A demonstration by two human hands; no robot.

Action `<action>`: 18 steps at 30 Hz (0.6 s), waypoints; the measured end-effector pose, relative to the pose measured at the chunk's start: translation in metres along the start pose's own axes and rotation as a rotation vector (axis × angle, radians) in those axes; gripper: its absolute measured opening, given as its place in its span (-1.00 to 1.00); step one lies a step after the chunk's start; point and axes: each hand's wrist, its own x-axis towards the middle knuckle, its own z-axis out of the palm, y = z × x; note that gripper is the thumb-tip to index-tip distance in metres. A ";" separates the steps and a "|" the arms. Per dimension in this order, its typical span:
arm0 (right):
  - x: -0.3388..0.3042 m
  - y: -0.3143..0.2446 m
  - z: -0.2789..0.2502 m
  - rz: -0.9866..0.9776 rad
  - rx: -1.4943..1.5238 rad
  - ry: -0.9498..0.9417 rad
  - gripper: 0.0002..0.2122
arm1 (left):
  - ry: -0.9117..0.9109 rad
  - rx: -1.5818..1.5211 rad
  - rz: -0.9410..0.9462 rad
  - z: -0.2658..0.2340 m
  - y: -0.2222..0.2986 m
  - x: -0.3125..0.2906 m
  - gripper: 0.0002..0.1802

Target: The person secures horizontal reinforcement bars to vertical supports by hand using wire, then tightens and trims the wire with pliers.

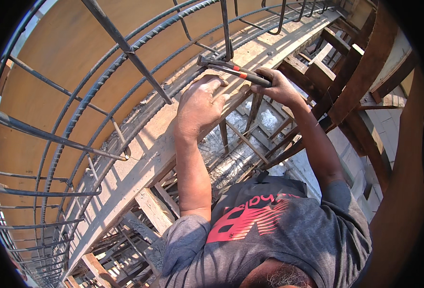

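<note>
My right hand (278, 86) grips the dark handles of a pair of pincers (226, 66) with a red band; the jaws sit at the foot of a bent rebar stirrup (225, 29). My left hand (200, 105) rests palm down, fingers spread, on the top edge of the wooden formwork board (149, 149), just below the pincers. Long ribbed rebars (101, 77) run along the beam form, crossed by stirrups. The tie wire at the jaws is too small to make out.
Plywood form bottom (53, 62) lies under the rebar cage at the left. Timber props and braces (346, 72) stand at the right, with a drop to lower scaffolding (241, 153) between. More stirrups (29, 192) line the lower left.
</note>
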 end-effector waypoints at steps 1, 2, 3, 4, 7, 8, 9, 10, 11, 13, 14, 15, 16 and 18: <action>0.000 0.000 0.002 -0.006 -0.013 0.006 -0.73 | -0.100 0.135 -0.070 0.006 0.000 0.002 -0.49; -0.001 0.000 0.008 -0.069 -0.048 0.075 -0.73 | -0.053 0.175 -0.038 0.019 -0.003 0.002 -0.47; 0.001 0.000 0.014 -0.101 -0.054 0.097 -0.73 | -0.001 0.221 -0.001 0.030 -0.008 0.004 -0.46; 0.003 0.001 0.018 -0.092 -0.076 0.074 -0.71 | 0.023 0.158 -0.012 0.037 -0.011 0.006 -0.51; 0.003 -0.011 0.032 -0.090 -0.169 0.128 -0.72 | 0.105 0.176 0.071 0.053 -0.018 0.013 -0.60; 0.001 -0.012 0.034 -0.100 -0.165 0.135 -0.71 | 0.144 0.128 0.073 0.052 -0.014 0.012 -0.68; 0.001 -0.011 0.034 -0.110 -0.161 0.141 -0.70 | 0.134 0.113 0.059 0.054 -0.014 0.012 -0.68; 0.002 -0.009 0.035 -0.115 -0.190 0.151 -0.69 | 0.142 0.121 0.019 0.054 -0.011 0.012 -0.68; 0.004 -0.011 0.035 -0.091 -0.215 0.156 -0.68 | 0.155 0.129 -0.016 0.055 -0.008 0.014 -0.68; 0.003 -0.012 0.039 -0.080 -0.241 0.156 -0.68 | 0.139 0.098 -0.092 0.063 -0.012 0.016 -0.67; 0.003 -0.011 0.041 -0.082 -0.225 0.172 -0.67 | 0.134 0.088 -0.134 0.063 -0.009 0.018 -0.67; 0.003 -0.010 0.043 -0.085 -0.209 0.188 -0.67 | 0.129 0.077 -0.177 0.064 -0.007 0.019 -0.67; 0.002 -0.009 0.044 -0.088 -0.193 0.204 -0.67 | 0.143 0.073 -0.167 0.064 -0.007 0.019 -0.69; 0.002 -0.011 0.046 -0.086 -0.206 0.253 -0.68 | 0.127 0.024 -0.157 0.064 -0.012 0.021 -0.67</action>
